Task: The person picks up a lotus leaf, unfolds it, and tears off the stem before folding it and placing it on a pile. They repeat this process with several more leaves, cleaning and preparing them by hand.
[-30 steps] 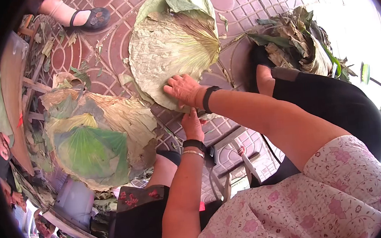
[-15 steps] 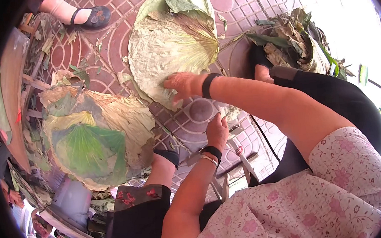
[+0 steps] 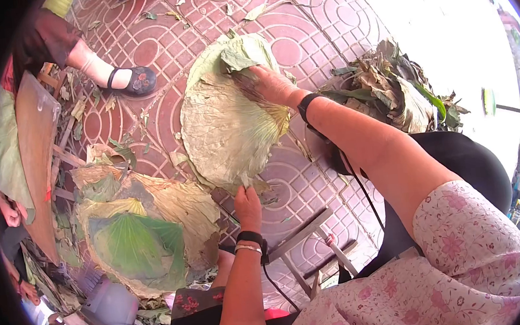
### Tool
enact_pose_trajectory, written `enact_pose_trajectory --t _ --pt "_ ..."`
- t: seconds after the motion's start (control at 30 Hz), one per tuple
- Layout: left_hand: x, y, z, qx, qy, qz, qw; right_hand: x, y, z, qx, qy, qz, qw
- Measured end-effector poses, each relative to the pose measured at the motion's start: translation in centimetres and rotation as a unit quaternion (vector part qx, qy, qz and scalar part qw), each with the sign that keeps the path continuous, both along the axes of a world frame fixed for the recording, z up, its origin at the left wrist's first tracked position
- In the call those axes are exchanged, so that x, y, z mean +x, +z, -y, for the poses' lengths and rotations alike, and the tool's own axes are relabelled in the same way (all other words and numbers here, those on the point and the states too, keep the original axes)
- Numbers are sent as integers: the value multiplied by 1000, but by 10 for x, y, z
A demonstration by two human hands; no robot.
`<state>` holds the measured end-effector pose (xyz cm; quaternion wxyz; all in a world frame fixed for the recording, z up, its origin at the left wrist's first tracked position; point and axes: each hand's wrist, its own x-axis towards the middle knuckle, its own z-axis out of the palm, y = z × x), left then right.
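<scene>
A large dried, pale lotus leaf (image 3: 226, 116) lies spread on the tiled ground in front of me. My left hand (image 3: 247, 207) is closed, thumb and fingers pinching the leaf's near edge. My right hand (image 3: 273, 87) reaches across to the far side, over the leaf's brown area. Its fingers are smeared by motion, and a curled grey-green leaf piece (image 3: 238, 60) lies right by them. Left of this leaf sits a stack of dried leaves (image 3: 197, 222) with a greener lotus leaf (image 3: 133, 243) on top.
A heap of dry leaves (image 3: 397, 84) stands at the right. Another person's shoe (image 3: 134, 81) rests at the upper left, near a wooden board (image 3: 37, 162). A grey plastic container (image 3: 114, 308) and a wooden stool frame (image 3: 302, 235) are close by. Leaf scraps litter the tiles.
My right hand has moved from the leaf's near part to its far side. My left hand has come forward and left, and now pinches the leaf's near edge.
</scene>
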<state>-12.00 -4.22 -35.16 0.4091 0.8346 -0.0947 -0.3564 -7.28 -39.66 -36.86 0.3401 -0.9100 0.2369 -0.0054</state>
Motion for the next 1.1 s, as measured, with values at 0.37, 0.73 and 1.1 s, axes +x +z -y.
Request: enact_pose_trajectory --t 0.37,0.73,1.1 --pt "42 -82 -12 42 78 -56 994 8 20 2 26 -172 -124 977" --pt "48 27 16 -25 79 -216 973 -37 47 -99 -146 -28 -10 989" --pt "81 143 8 -41 -4 -140 989 -47 139 -211 567 -84 -108 812"
